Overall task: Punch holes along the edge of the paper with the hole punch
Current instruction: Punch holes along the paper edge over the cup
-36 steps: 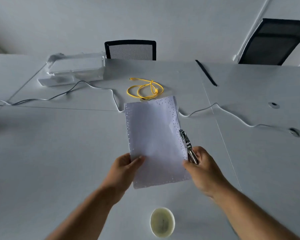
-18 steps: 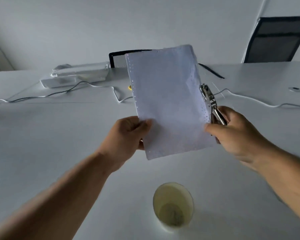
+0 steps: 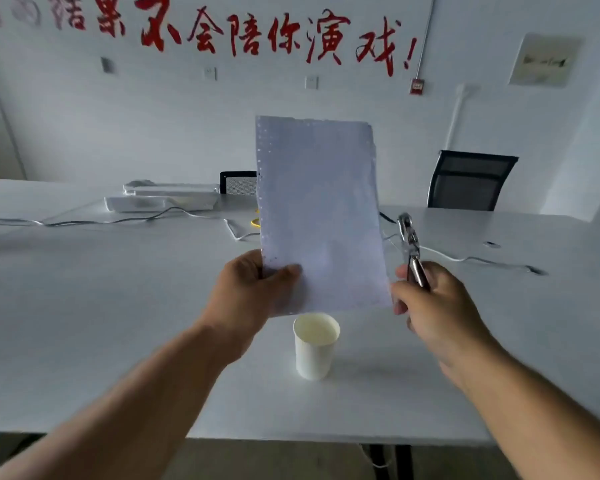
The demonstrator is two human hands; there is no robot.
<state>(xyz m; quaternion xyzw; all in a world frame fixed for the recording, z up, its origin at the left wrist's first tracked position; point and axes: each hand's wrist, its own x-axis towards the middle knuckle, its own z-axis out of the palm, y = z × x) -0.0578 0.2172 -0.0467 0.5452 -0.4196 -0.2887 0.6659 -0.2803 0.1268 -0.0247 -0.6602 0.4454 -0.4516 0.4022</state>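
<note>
A white sheet of paper [image 3: 321, 209] stands upright in the air above the table, with rows of small holes along its left, top and right edges. My left hand [image 3: 253, 292] pinches its lower left corner, thumb on the front. My right hand [image 3: 433, 306] grips the handles of a metal plier-type hole punch [image 3: 409, 244], which points up just right of the paper's right edge, clear of the sheet. The right fingertips touch the paper's lower right corner.
A white paper cup [image 3: 315, 344] stands on the white table [image 3: 84, 306] right under the paper. A white cable [image 3: 465, 259], a yellow cord [image 3: 255, 222] and white trays [image 3: 163, 199] lie farther back. Two black chairs [image 3: 471, 181] stand behind the table.
The paper has been lifted from lying flat on the table to upright at eye level. The punch has come off the right edge. The view has tilted up to the wall.
</note>
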